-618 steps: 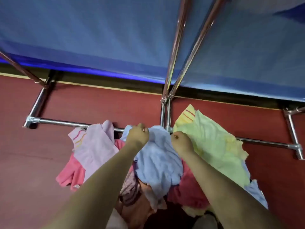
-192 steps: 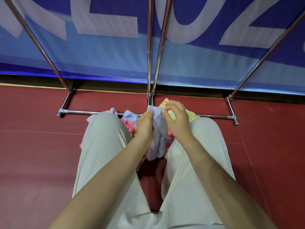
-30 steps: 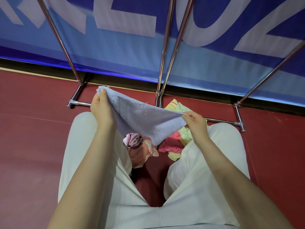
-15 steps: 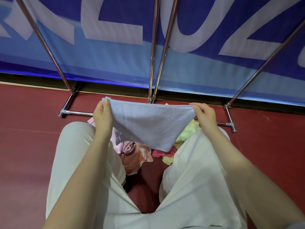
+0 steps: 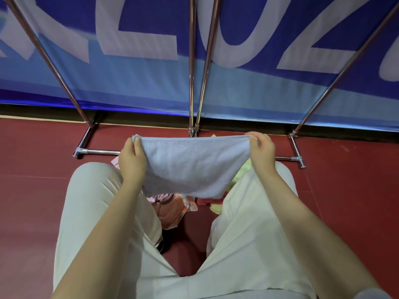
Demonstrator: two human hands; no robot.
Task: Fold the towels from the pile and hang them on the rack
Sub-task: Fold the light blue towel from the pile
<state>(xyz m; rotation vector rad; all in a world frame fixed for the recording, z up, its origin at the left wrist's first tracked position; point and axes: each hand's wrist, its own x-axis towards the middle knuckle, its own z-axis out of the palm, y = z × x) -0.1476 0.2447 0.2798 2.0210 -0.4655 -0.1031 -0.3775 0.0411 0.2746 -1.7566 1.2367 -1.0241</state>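
Even indoor light, soft shadows; wide-angle bending at edges, slight blur throughout.

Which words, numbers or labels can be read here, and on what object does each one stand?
"L", "0", "Z": large white characters on the blue banner behind the rack; cut off at the top, so the full text cannot be read, and "0" may be "O".
Light blue towel: no text visible.

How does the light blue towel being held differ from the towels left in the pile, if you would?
The light blue towel is stretched flat between the left hand and right hand; the pile lies crumpled on the floor. The towel is pale blue; the pile shows pink, orange and yellow.
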